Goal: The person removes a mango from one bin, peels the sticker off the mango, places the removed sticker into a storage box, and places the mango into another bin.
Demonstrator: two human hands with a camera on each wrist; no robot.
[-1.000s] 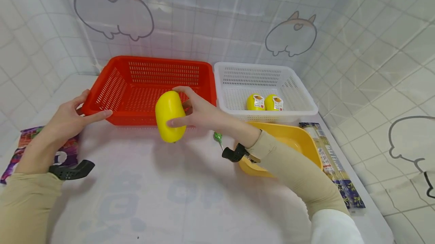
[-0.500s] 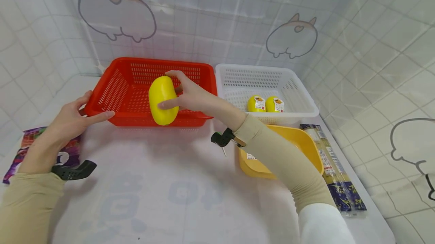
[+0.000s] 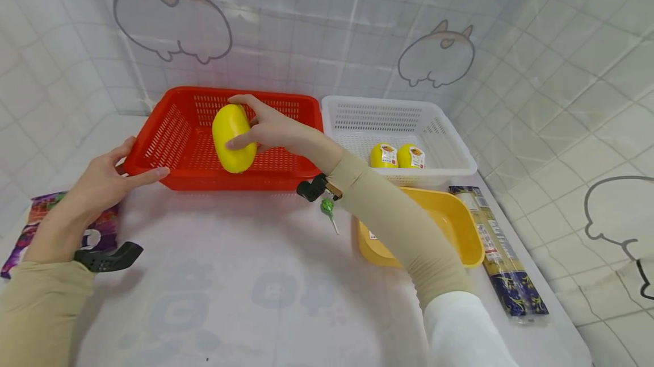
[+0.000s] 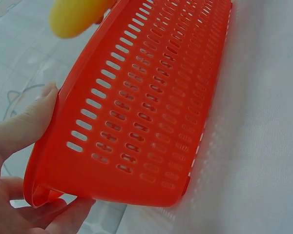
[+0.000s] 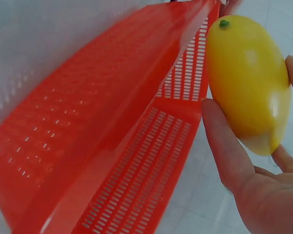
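Observation:
My right hand holds a smooth yellow mango between thumb and fingers, tilted over the front part of the red basket. In the right wrist view the mango shows a small green stem nub and stands above the basket's rim. My left hand grips the red basket's front left corner. In the left wrist view its thumb lies along the rim of the basket and its fingers are curled beneath.
Two labelled yellow mangoes lie in a white basket at the right. A yellow bin stands partly behind my right sleeve, beside a long packet. A green lollipop and a purple bag lie on the table.
My right hand has carried the mango left and farther back, from in front of the red basket to over it. The left hand stays on the corner.

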